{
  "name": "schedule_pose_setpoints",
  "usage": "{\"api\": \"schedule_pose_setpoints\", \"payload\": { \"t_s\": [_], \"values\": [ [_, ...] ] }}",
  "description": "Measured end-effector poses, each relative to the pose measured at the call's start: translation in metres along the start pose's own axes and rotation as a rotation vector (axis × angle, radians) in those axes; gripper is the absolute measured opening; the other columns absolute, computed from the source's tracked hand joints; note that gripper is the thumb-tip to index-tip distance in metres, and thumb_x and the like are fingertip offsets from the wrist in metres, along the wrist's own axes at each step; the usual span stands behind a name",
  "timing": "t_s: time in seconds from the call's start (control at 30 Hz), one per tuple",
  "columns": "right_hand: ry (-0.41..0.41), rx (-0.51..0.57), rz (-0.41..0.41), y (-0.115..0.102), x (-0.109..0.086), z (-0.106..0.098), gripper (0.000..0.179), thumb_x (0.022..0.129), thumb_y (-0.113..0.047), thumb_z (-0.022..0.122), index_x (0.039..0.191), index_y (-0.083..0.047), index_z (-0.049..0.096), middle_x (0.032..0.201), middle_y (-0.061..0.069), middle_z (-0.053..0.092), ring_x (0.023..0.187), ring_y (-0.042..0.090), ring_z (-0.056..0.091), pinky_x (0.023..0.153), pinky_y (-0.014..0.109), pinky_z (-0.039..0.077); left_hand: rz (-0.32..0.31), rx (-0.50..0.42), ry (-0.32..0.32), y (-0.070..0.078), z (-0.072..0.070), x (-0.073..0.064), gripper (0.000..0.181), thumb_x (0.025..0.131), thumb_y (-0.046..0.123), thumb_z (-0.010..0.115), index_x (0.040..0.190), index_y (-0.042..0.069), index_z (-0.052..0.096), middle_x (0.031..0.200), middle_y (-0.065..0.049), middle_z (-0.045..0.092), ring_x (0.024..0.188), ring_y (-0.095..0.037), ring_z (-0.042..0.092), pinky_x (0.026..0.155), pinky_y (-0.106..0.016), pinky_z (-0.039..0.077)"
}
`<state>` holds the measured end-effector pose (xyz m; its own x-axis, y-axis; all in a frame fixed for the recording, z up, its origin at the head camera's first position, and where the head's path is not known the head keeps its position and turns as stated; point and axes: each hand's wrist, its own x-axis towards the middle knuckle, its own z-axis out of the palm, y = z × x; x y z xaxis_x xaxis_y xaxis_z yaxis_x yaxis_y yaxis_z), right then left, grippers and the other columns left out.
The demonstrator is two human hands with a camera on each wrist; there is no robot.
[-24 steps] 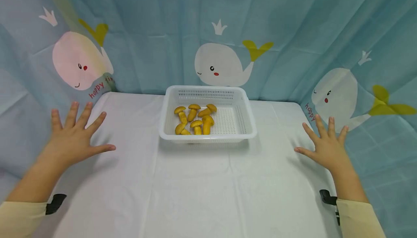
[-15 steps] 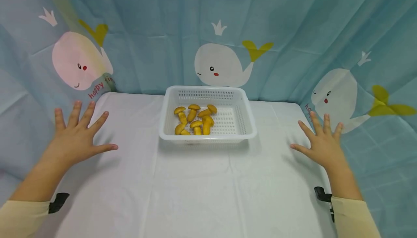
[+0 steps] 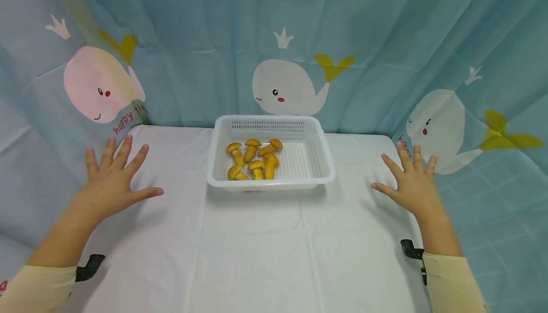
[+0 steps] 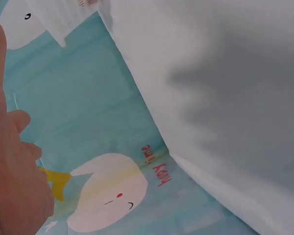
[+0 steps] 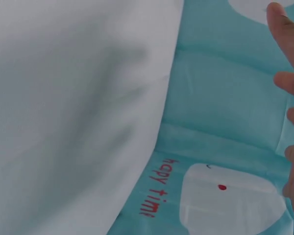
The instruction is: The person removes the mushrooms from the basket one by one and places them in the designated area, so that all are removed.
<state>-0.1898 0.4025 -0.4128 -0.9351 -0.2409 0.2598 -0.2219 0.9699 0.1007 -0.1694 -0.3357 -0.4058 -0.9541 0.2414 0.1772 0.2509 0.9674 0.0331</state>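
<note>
Spread wide with its fingers straight, the left hand [image 3: 110, 187] hovers over the left side of the table and holds nothing. On the right side, the right hand [image 3: 413, 187] is likewise fanned out, nothing in its grasp. Between them, toward the back, sits a white plastic basket [image 3: 321, 161] with slotted walls. Several yellow-brown mushrooms [image 3: 257, 170] lie in its left half. In the left wrist view, part of the left hand [image 4: 14, 171] shows at the left edge. Fingers of the right hand [image 5: 286, 39] line the right edge of the right wrist view.
A white cloth [image 3: 257, 246] covers the table. Blue-green curtains [image 3: 188, 65] printed with whales hang behind it and at both sides. A dark strap end [image 3: 89, 268] juts from the left cuff, another dark piece [image 3: 412, 249] from the right cuff.
Both hands have moved inward, the left one rightward and the right one leftward. The head view has shifted slightly. The basket and mushrooms stay in place.
</note>
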Motion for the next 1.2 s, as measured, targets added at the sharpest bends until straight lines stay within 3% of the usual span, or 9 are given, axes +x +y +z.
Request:
{"api": "schedule_pose_setpoints", "payload": {
  "t_s": [0.2, 0.43, 0.73, 0.93, 1.2],
  "values": [
    [0.027, 0.045, 0.009, -0.01, 0.005, -0.003, 0.094, 0.086, -0.073, 0.065, 0.161, -0.026, 0.035, 0.174, 0.007, -0.003, 0.156, 0.04, -0.019, 0.114, 0.076, -0.016, 0.004, -0.069, 0.015, 0.01, 0.003, 0.003, 0.124, 0.079, 0.075, 0.071, 0.167, 0.018, 0.005, 0.171, -0.015, -0.016, 0.153, -0.035, -0.031, 0.111, -0.072, -0.026],
    [0.068, 0.152, 0.022, -0.023, 0.012, -0.006, 0.092, 0.085, -0.067, 0.07, 0.159, -0.022, 0.039, 0.174, 0.007, 0.002, 0.157, 0.042, -0.011, 0.116, 0.077, -0.01, 0.018, -0.216, 0.038, 0.022, 0.012, 0.01, 0.126, 0.079, 0.064, 0.079, 0.166, 0.015, 0.003, 0.171, -0.015, -0.014, 0.154, -0.039, -0.025, 0.113, -0.069, -0.027],
    [0.112, 0.23, 0.012, -0.036, 0.021, -0.009, 0.089, 0.085, -0.062, 0.074, 0.157, -0.018, 0.043, 0.173, 0.012, 0.009, 0.158, 0.042, -0.007, 0.114, 0.08, -0.006, 0.044, -0.403, 0.065, 0.039, 0.019, 0.02, 0.123, 0.082, 0.058, 0.079, 0.166, 0.014, 0.001, 0.172, -0.013, -0.012, 0.156, -0.04, -0.02, 0.116, -0.069, -0.022],
    [0.134, 0.249, 0.022, -0.042, 0.027, -0.007, 0.09, 0.085, -0.062, 0.075, 0.157, -0.019, 0.043, 0.172, 0.013, 0.012, 0.158, 0.044, -0.003, 0.115, 0.08, -0.002, 0.014, -0.519, 0.048, 0.054, 0.018, 0.028, 0.12, 0.084, 0.052, 0.08, 0.166, 0.015, 0.001, 0.173, -0.011, -0.01, 0.157, -0.037, -0.019, 0.118, -0.066, -0.02],
    [0.135, 0.306, 0.033, -0.054, 0.031, -0.007, 0.09, 0.086, -0.059, 0.075, 0.158, -0.017, 0.042, 0.172, 0.014, 0.011, 0.158, 0.044, -0.001, 0.117, 0.076, -0.007, -0.049, -0.627, 0.008, 0.081, 0.02, 0.04, 0.118, 0.086, 0.056, 0.076, 0.166, 0.022, -0.003, 0.173, -0.005, -0.01, 0.158, -0.036, -0.015, 0.121, -0.066, -0.011]
  ]
}}
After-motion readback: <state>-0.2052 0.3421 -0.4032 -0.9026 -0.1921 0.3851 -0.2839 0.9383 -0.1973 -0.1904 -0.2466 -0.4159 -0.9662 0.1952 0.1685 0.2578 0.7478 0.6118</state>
